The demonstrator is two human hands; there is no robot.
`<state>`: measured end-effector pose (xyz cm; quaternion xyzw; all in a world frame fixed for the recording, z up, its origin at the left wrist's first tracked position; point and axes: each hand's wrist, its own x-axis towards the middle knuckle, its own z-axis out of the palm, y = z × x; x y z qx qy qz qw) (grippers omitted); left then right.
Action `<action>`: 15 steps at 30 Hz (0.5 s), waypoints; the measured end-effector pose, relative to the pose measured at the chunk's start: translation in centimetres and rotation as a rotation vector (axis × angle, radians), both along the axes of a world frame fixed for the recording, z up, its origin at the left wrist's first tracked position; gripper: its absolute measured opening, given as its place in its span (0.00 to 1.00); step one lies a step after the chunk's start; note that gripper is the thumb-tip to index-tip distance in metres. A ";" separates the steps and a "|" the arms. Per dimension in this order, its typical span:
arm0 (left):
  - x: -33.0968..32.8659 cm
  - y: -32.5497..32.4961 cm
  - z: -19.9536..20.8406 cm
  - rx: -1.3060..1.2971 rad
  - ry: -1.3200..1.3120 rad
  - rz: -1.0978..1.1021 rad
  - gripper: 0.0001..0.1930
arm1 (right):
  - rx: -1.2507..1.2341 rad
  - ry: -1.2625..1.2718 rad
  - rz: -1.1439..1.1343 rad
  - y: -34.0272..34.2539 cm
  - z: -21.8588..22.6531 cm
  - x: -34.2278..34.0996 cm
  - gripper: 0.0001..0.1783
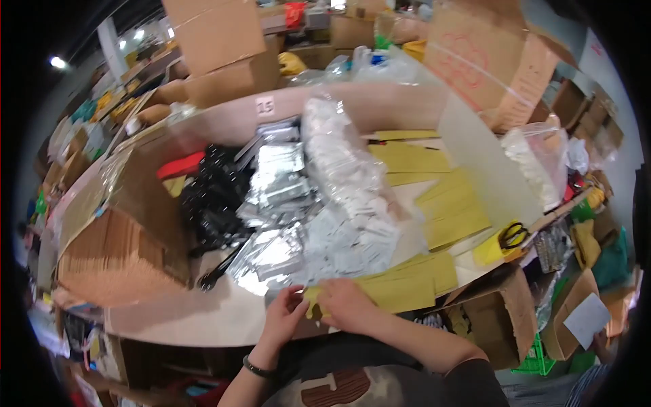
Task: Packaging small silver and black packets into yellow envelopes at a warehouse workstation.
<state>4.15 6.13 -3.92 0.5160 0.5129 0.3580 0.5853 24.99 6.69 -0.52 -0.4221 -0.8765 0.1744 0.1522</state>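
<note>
At the table's near edge, my left hand (285,315) has its fingers curled in a pinch; what lies between them is too small to make out. Close on its right, my right hand (346,305) has its fingers bent down over the left end of a yellow sheet (400,292) and grips it. A cut, uneven yellow edge shows between the two hands. Just beyond them lie small white printed packets (352,237), spilling from a long clear plastic bag (332,142). Left of those is a heap of shiny silver pouches (278,176).
A cardboard box (115,264) packed with brown cards stands left, beside black plastic packets (217,190). More yellow sheets (454,210) lie right, near black-handled scissors (513,235). A low pale partition (400,105) borders the table's back. An open carton (495,319) sits below the right edge.
</note>
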 end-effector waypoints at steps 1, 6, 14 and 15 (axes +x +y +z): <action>0.4 0.4 0.1 -0.013 -0.073 -0.018 0.22 | 0.146 0.044 0.008 -0.1 -0.4 0.0 0.23; 1.1 1.5 2.7 -0.262 -0.276 -0.082 0.22 | 0.072 0.112 0.035 0.8 -1.4 -1.3 0.09; -1.6 -0.9 4.4 0.774 1.176 -0.420 0.38 | 0.311 0.319 0.162 1.2 -3.5 -2.9 0.15; -2.1 -0.4 3.3 0.804 1.155 -0.434 0.38 | 0.310 0.386 0.207 1.3 -2.1 -3.4 0.10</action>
